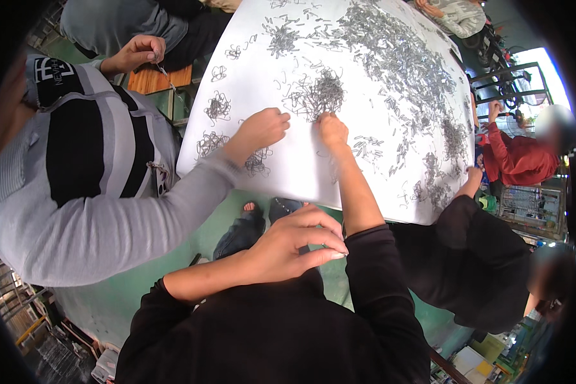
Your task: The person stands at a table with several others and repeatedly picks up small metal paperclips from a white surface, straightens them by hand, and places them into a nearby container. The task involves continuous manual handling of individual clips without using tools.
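My right hand [333,132] reaches over the white table [301,169], its fingers drawn together at the near edge of a heap of thin, dark, curved wire pieces [323,93]. Whatever lies between those fingertips is too small to make out. Closer to my body, my left hand [297,243] is held above the floor, off the table's front edge. Its thumb and fingers curve round and meet at the tips in a pinch. Anything in that pinch is hidden or too small to name.
At my left, a co-worker's grey-sleeved hand [262,133] rests over the table near smaller wire clumps [217,105]. That person's other hand [142,52] holds something thin. Small dark pieces [403,57] spread across the far right. A black-clothed person [473,256] sits at right, another in red [518,153] beyond.
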